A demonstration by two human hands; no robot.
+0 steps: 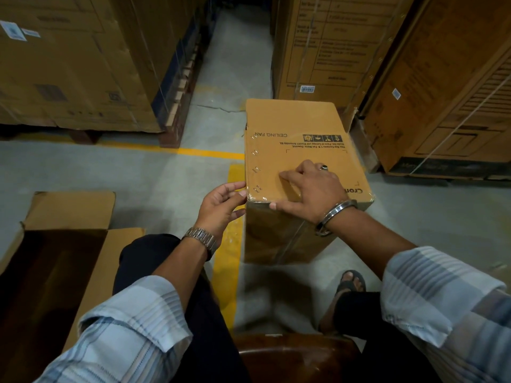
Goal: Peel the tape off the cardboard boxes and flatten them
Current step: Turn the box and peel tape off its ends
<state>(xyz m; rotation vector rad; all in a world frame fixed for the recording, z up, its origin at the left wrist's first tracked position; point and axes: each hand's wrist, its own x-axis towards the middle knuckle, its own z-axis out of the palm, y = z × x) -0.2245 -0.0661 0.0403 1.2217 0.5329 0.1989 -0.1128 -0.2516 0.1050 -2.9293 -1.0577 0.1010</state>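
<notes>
Ceiling-fan box [276, 161] upright on floor [154, 178]. Right hand [309, 189] flat on its top, grip spread. Left hand [221, 205] fingertips at top-left edge; pinch unclear.

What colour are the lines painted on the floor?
The floor lines are yellow, clearest in the head view.

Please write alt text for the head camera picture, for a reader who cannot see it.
A seated person steadies a taped ceiling fan box on a warehouse floor: the right hand rests on its top and the left hand touches its left edge. An opened cardboard box lies to the left, and large cartons stand behind.
</notes>
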